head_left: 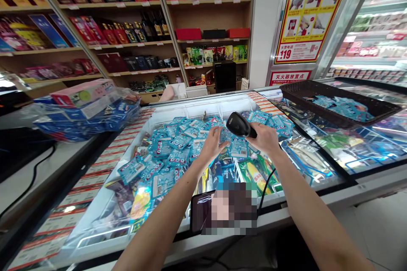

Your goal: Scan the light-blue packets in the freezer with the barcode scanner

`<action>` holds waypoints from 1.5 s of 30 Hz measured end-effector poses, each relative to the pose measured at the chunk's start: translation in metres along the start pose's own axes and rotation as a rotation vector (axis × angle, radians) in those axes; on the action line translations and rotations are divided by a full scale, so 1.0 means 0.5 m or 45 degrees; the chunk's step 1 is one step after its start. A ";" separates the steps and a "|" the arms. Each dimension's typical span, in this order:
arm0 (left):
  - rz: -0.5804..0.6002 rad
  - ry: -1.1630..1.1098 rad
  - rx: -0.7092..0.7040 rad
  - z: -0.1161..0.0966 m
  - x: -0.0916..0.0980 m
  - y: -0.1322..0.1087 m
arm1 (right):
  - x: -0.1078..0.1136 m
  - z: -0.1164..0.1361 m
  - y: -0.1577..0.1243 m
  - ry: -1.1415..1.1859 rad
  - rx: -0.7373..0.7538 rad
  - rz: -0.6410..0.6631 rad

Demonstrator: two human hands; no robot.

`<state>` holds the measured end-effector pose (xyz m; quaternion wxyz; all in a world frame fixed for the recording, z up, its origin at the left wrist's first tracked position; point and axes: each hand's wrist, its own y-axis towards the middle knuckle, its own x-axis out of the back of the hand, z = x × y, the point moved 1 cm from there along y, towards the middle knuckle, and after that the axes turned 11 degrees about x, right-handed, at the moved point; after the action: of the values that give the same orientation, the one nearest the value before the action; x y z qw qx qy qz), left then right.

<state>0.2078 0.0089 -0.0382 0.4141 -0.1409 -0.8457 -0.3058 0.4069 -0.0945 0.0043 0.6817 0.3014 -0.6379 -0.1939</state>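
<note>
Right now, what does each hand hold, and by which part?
Right hand: a black barcode scanner, by its handle. Left hand: nothing, open above blue packets.

- I see bright, even light with only soft shadows
- Glare streaks the freezer's glass lid (349, 152) at right
- Edges bow outward; a pixelated patch (230, 208) sits near

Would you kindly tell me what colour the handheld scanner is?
The scanner is black, as the head view shows.

Around me: wooden shelves (210, 21) of boxed liquor at 12 o'clock, a red-framed instruction poster (313, 15) at 1 o'clock, a black woven basket (294, 93) at 2 o'clock, plastic-wrapped boxes (85, 112) at 10 o'clock.
</note>
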 end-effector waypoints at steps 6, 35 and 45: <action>0.089 0.106 0.108 0.023 0.003 0.000 | -0.014 -0.005 -0.005 -0.002 0.061 0.001; -0.392 -1.339 0.698 0.084 0.052 -0.017 | -0.045 0.023 -0.014 0.045 0.317 0.048; -0.342 -1.336 0.650 0.082 0.051 -0.016 | -0.047 0.039 -0.011 0.074 0.390 0.129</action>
<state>0.1629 0.0282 -0.0407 -0.0803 -0.0609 -0.9944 -0.0322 0.3859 -0.0865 -0.0168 0.6549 0.3746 -0.6544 -0.0510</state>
